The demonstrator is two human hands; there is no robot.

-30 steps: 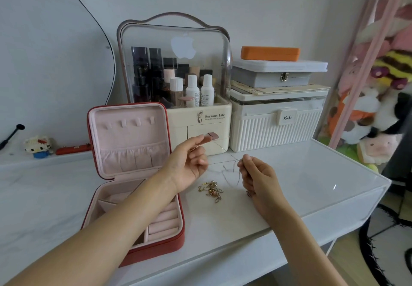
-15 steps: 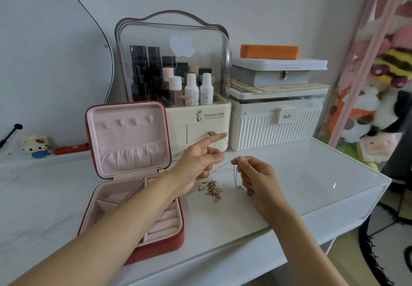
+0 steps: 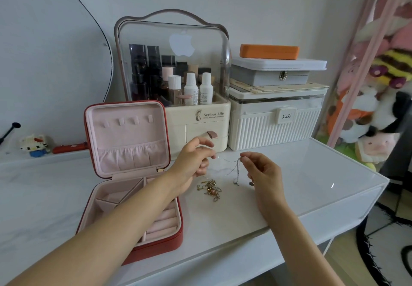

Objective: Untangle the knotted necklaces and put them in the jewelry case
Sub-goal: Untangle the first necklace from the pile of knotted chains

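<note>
Left hand (image 3: 196, 161) and right hand (image 3: 259, 170) each pinch the thin silver chain (image 3: 236, 167), held above the counter (image 3: 301, 174), likely for slack. Gold tangle (image 3: 210, 188) lies beside the open jewelry case (image 3: 133, 196).

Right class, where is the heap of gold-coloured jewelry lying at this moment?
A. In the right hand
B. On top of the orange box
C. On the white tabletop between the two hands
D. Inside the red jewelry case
C: the gold jewelry heap lies on the white tabletop, right of the open red jewelry case, below the left hand and the right hand.
</note>
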